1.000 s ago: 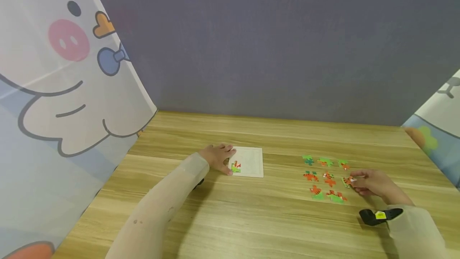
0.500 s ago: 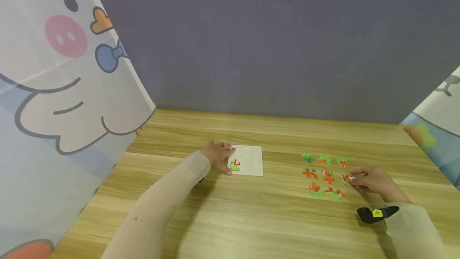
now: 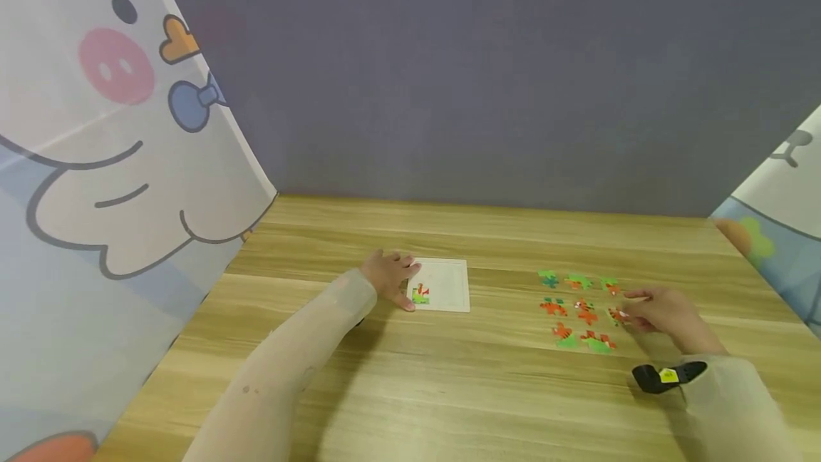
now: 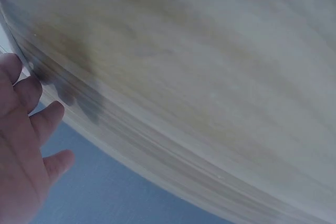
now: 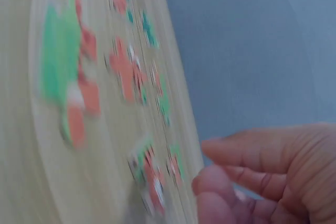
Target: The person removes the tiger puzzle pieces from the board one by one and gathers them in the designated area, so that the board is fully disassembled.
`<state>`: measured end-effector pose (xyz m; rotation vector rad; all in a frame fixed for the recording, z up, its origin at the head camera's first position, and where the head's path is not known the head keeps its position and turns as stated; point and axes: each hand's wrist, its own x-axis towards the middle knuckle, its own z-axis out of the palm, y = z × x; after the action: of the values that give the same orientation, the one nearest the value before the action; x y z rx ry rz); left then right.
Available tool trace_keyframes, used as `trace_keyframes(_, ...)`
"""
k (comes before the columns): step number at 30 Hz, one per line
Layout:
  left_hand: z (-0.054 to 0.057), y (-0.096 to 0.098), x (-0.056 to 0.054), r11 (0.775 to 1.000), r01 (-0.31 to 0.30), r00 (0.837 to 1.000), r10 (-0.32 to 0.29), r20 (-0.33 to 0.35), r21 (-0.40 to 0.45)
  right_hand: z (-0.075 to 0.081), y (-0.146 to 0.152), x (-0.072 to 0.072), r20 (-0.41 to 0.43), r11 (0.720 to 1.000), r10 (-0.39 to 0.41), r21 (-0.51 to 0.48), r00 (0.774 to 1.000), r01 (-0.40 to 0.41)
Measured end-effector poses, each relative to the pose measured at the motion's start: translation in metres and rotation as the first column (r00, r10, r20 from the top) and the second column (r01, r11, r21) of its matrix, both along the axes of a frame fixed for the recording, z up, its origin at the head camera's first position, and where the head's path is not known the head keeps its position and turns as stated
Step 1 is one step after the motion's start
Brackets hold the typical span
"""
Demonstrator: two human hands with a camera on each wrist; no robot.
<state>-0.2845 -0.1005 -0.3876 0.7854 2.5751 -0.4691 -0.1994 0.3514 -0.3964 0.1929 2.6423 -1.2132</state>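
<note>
My left hand (image 3: 387,278) rests with fingers spread at the left edge of a white puzzle tray (image 3: 449,285). One green and red puzzle piece (image 3: 420,295) lies in the tray's lower left corner. In the left wrist view the fingers (image 4: 48,121) reach in from the left, with the tray mostly out of sight. On the right, my right hand (image 3: 667,312) hovers beside an orange, white and green puzzle piece (image 3: 618,316) lying on the table. The right wrist view shows its thumb and fingers parted, with that piece (image 5: 152,179) lying apart from them.
Several more orange and green puzzle pieces (image 3: 586,312) lie in loose rows on the wooden table (image 3: 487,391), left of my right hand. A grey panel (image 3: 487,77) stands along the table's back edge. Cartoon-printed sheets (image 3: 128,184) flank both sides.
My right hand has loosened its fingers from the puzzle piece and shifted slightly up and away, leaving it on the table. The left hand stays at the tray.
</note>
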Motion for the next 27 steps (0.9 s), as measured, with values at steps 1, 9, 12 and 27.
trace_keyframes(1,0.000,0.000,0.001,1.000,-0.001,1.000,0.001,0.001,0.005,0.000,-0.005,0.000,-0.010,1.000,0.006,-0.006,1.000,-0.006)
trace_keyframes(9,0.000,0.000,0.002,1.000,0.003,1.000,-0.003,-0.007,0.002,-0.004,-0.051,-0.008,-0.071,0.996,0.079,-0.039,0.994,-0.082)
trace_keyframes(12,0.000,0.000,0.001,1.000,0.011,1.000,-0.011,-0.013,-0.007,-0.005,-0.068,-0.012,-0.086,0.992,0.114,-0.036,0.990,-0.118)
trace_keyframes(27,-0.002,-0.004,0.003,0.999,-0.012,1.000,0.011,0.009,0.046,-0.010,-0.132,-0.038,-0.214,0.924,0.382,0.093,0.899,-0.370)
